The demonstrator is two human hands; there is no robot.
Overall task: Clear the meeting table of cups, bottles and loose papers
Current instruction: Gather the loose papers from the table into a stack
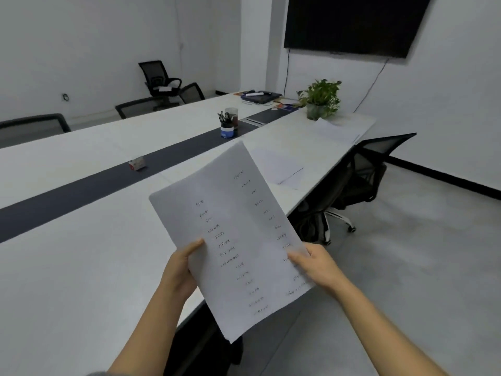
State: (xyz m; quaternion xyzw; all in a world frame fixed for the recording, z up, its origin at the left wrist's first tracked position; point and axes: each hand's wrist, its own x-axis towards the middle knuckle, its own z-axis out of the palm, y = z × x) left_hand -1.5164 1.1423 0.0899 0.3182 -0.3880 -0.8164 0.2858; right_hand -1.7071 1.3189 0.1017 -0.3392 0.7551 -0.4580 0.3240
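I hold a white sheet of paper with handwritten lines above the near edge of the long white meeting table. My left hand grips the sheet's left edge. My right hand grips its right edge. More loose sheets lie flat on the table just beyond the held one. Another pile of papers lies near the table's far right corner. A clear cup stands on the dark centre strip behind a pen holder.
A small red and white box sits on the dark strip. A potted plant and a laptop with clutter stand at the far end. Black office chairs line the table's sides. A dark screen hangs on the wall.
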